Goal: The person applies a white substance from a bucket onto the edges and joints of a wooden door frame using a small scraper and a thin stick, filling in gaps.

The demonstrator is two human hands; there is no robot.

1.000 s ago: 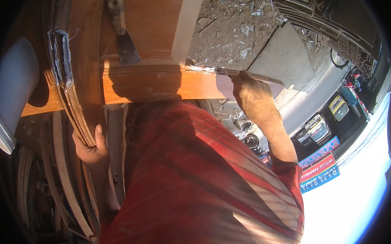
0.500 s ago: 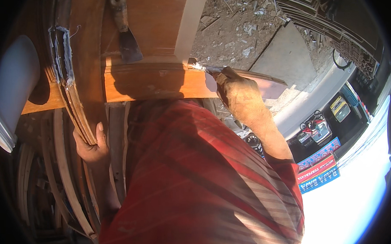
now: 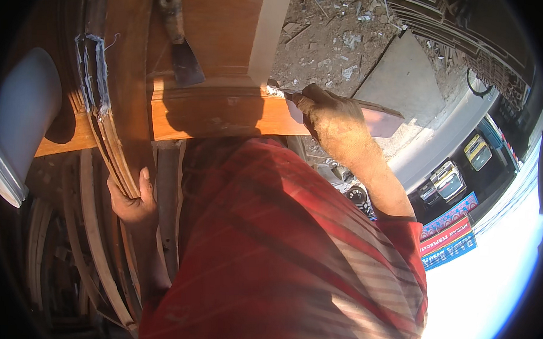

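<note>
On the left, my left hand (image 3: pixel 133 202) is closed around the near end of some narrow wooden strips (image 3: pixel 113 155), the thumb pointing up along them. White paste (image 3: pixel 99 62) coats the strips' far part in ragged lines. My right hand (image 3: pixel 339 121) is closed at the edge of an orange-brown wooden board (image 3: pixel 213 116). Something dark juts from its fingers towards a blob of white paste (image 3: pixel 275 91) on that edge; I cannot make out what it is. A putty knife (image 3: pixel 189 65) with a worn handle lies on the wooden panel (image 3: pixel 222 30) beyond the board.
A pale cylindrical container (image 3: pixel 27 95) stands at the far left. Curved wooden lengths (image 3: pixel 96 223) lie below my left hand. Past the board are littered dirt ground (image 3: pixel 329 46), a grey slab (image 3: pixel 400 78) and a road with parked vehicles (image 3: pixel 448 179). Stacked panels (image 3: pixel 467 39) fill the upper right.
The view has shifted slightly, so most things sit a little further right. Both hands keep their holds, and my right hand has barely moved along the board's edge.
</note>
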